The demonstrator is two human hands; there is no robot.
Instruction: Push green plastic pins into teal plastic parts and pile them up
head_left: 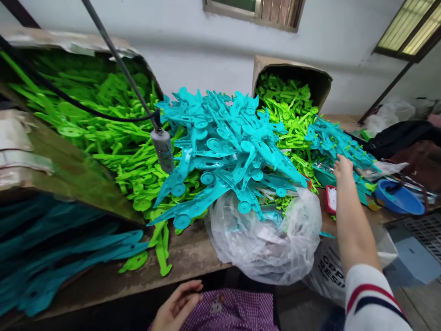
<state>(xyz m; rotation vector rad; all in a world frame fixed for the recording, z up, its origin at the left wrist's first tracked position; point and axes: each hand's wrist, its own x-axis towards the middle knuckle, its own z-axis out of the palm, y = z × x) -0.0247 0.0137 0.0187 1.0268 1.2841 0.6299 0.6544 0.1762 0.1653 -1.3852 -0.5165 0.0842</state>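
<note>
Left hand sits by the purple apron, loosely curled, empty. Right hand, grip not visible, is nearer the turquoise row, slanting rightward just beyond it.

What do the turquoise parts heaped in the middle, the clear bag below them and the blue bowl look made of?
Turquoise parts: probably moulded plastic, fairly glossy; bright highlights and repeated shapes suggest it.
Clear bag: seemingly thin, translucent plastic film, crinkled, contents showing through.
Blue bowl: likely plastic, judging by its even colour; finish unclear.

Pale wall with two windows, blue basin near dark crate
</note>
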